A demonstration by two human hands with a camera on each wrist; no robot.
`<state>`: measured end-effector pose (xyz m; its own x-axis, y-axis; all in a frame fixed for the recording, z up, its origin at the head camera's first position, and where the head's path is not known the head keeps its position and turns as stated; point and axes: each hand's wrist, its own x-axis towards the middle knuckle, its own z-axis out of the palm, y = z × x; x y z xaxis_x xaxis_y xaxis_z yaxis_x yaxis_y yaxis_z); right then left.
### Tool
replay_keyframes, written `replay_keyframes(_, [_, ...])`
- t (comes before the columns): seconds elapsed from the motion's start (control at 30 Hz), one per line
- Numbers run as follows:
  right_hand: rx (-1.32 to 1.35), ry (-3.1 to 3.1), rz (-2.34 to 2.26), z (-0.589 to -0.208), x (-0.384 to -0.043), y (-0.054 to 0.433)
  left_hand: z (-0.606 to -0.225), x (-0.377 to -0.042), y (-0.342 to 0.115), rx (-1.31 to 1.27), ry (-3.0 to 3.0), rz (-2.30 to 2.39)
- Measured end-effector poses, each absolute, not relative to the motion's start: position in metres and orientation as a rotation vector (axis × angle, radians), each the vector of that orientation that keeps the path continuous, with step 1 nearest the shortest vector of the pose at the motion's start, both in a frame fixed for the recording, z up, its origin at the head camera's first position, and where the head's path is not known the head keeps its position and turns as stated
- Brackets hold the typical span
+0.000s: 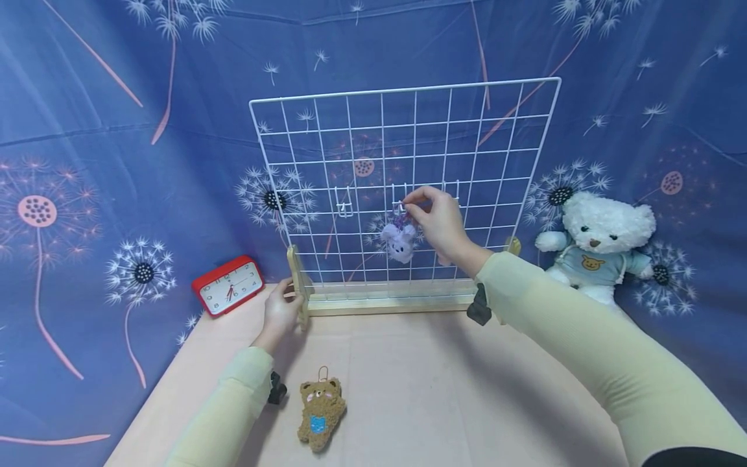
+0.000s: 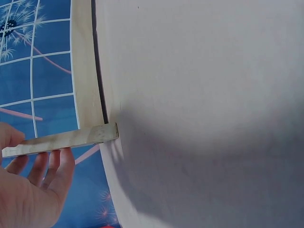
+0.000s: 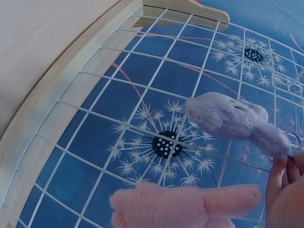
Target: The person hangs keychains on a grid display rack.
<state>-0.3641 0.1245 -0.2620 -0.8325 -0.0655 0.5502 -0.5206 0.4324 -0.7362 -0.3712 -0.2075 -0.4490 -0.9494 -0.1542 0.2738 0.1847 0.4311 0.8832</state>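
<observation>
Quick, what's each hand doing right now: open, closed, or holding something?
Left hand: closed, holding the wooden side support.
Right hand: closed, holding the purple plush near its top.

Numerals 10, 2 on red clock [image 1: 229,286]

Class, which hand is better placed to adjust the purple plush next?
Probably the right hand: it holds the purple plush by its top, beside a hook. The left hand grips the wooden stand, farther off.
</observation>
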Motion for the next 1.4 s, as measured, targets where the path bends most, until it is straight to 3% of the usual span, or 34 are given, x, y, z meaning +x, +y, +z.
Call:
replay_keyframes(0.43, [0.431, -2.19, 1.283, -0.266, -0.367, 0.12, -0.447, -0.372, -0.205, -0.014, -2.383, -1.52])
replay_keyframes(0.9, [0.602, -2.031, 1.329, -0.274, -0.361, 0.121, -0.445, -0.371, -0.205, -0.011, -2.378, -1.531])
replay_keyframes(1.17, [0.65, -1.988, 1.465, -0.265, -0.316, 0.11, -0.445, -0.37, -0.206, -0.003, -2.385, -1.534])
replay_keyframes(1.4, [0.668, -1.975, 1.487, -0.28, -0.307, 0.111, -0.447, -0.37, -0.206, -0.006, -2.385, -1.524])
